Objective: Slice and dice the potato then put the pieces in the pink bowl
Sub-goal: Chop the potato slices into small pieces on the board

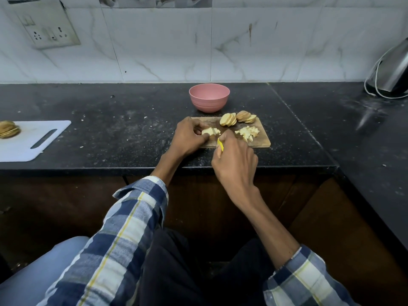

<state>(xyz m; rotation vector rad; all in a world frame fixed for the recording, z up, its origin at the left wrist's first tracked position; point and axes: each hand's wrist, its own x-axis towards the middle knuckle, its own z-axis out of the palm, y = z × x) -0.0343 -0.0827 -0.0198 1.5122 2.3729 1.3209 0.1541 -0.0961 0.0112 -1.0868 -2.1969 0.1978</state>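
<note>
Left hand (pixel 189 134) pinches potato slices (pixel 210 131); right hand (pixel 235 160) apparently grips knife (pixel 220 144).

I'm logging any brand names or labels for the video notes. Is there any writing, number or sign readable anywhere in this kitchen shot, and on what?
None can be read.
Pink bowl: plain, no print.
Wooden cutting board and white cutting board: no marks.
Yellow knife handle in the right hand: no lettering shows.
Switch plate on the wall: only switches and sockets, no legible text.
Steel appliance at right: no label visible.
Printed tiles at the top edge: pictures only, cut off.
</note>
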